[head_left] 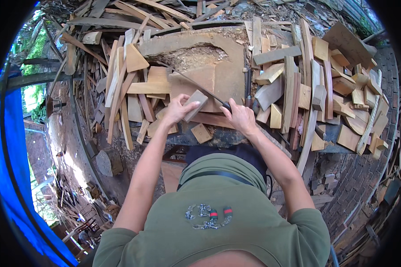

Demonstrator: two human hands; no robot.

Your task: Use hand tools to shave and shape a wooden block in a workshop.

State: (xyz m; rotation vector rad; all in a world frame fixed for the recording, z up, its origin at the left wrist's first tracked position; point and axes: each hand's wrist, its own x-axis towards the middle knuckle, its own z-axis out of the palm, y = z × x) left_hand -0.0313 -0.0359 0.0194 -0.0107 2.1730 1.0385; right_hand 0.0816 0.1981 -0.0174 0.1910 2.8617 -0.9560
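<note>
My left hand grips a small grey-brown wooden block, held tilted above a wooden board at the bench's middle. In my right hand is the dark handle of a long, thin metal tool, its blade angled up and to the left across the board, just right of the block. Whether blade and block touch, I cannot tell. A reddish plank lies beneath my hands, with a small square offcut nearer me. Narrow dark tools lie right of the board.
Piled wooden strips crowd the bench's left, and many blocks and strips its right. Behind the board is a worn hollow with shavings. More scrap wood lies at the back. A blue tarp hangs far left, and a large stone sits lower left.
</note>
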